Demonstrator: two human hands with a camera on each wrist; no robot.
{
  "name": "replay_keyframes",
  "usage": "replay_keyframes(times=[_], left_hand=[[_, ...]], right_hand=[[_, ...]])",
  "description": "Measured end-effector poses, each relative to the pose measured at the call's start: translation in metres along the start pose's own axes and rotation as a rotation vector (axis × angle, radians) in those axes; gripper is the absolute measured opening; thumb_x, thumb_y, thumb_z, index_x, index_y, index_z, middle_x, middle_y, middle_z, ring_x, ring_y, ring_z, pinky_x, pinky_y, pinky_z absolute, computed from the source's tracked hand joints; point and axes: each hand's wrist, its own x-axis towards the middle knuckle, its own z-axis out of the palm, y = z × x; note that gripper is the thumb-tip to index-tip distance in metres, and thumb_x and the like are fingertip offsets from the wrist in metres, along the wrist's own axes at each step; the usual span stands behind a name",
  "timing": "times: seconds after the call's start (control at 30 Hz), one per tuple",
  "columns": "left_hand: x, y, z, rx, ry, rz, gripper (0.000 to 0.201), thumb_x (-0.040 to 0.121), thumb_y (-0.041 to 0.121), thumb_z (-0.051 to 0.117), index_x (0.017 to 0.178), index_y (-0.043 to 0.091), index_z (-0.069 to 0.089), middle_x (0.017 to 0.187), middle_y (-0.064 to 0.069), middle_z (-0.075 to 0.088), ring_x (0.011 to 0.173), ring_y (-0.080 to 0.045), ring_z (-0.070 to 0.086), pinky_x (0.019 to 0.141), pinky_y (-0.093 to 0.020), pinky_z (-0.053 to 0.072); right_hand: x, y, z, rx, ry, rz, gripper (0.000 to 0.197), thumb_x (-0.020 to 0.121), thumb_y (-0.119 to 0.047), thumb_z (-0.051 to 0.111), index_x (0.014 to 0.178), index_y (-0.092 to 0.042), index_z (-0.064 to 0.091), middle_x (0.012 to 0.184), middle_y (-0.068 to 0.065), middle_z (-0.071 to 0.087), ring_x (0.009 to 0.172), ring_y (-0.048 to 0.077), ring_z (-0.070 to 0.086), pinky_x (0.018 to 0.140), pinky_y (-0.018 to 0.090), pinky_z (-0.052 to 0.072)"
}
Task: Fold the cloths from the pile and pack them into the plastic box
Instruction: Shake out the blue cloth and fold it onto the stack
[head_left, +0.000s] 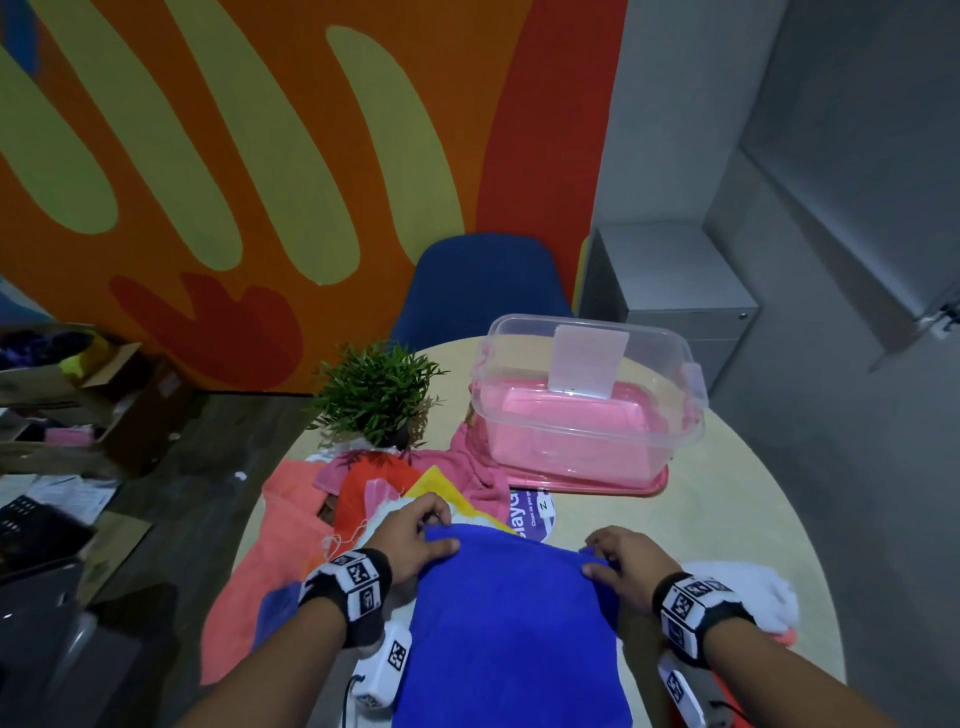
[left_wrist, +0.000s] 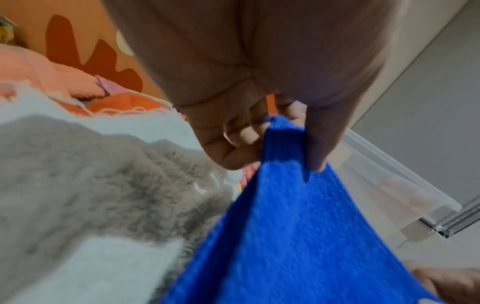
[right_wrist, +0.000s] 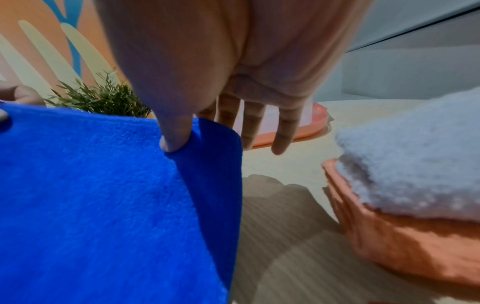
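Note:
A blue cloth (head_left: 511, 618) hangs stretched between my two hands over the near edge of the round table (head_left: 727, 525). My left hand (head_left: 423, 535) pinches its far left corner between thumb and fingers (left_wrist: 283, 142). My right hand (head_left: 605, 558) pinches the far right corner, thumb (right_wrist: 172, 142) on top. The pile of cloths (head_left: 384, 488), pink, orange, yellow and white, lies left of the blue one. The clear plastic box (head_left: 587, 400) stands at the far side on its pink lid (head_left: 613, 483), with pink material inside.
A small green plant (head_left: 376, 395) stands beyond the pile. Folded white cloth (head_left: 748, 592) on an orange one (right_wrist: 389, 242) lies at my right. A purple printed sheet (head_left: 530, 512) lies before the box. A blue chair (head_left: 480, 286) stands behind the table; cardboard boxes (head_left: 104, 400) clutter the floor at left.

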Motion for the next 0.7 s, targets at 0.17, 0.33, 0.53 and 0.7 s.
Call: replay_keyframes(times=[0.17,0.33,0.53,0.7], left_hand=[[-0.016,0.009,-0.012,0.153,-0.036,0.04,0.006,0.088,0.036,0.071,0.089,0.036,0.065,0.093,0.002,0.066,0.087,-0.009,0.06,0.078,-0.027,0.048],[-0.033,0.019,-0.02,0.095,0.117,0.023,0.025,0.086,0.029,0.074,0.08,0.02,0.052,0.075,0.001,0.055,0.069,-0.013,0.051,0.059,-0.021,0.037],[-0.051,0.029,-0.037,-0.071,0.246,-0.016,0.023,0.083,0.033,0.078,0.073,0.017,0.065,0.07,-0.004,0.064,0.071,-0.023,0.063,0.069,-0.036,0.05],[-0.065,0.051,-0.052,-0.071,0.412,0.019,0.045,0.083,0.033,0.077,0.061,0.014,0.044,0.054,0.002,0.039,0.052,-0.012,0.039,0.054,-0.03,0.029]], right_hand=[[-0.018,-0.009,-0.017,0.054,0.05,0.015,0.03,0.09,-0.053,0.06,0.074,-0.03,0.051,0.103,-0.014,0.065,0.088,0.01,0.06,0.079,0.026,0.048],[-0.036,-0.021,-0.04,0.089,0.035,-0.016,0.024,0.085,-0.037,0.072,0.08,-0.029,0.05,0.079,-0.008,0.06,0.074,0.013,0.055,0.069,0.026,0.044],[-0.056,-0.03,-0.059,0.252,0.214,-0.019,0.026,0.089,-0.006,0.066,0.083,-0.031,0.063,0.087,-0.012,0.068,0.082,-0.002,0.06,0.072,0.011,0.043],[-0.063,-0.047,-0.082,0.391,0.418,-0.086,0.029,0.092,0.002,0.06,0.088,-0.026,0.068,0.086,-0.014,0.07,0.078,-0.01,0.06,0.071,0.004,0.04]])
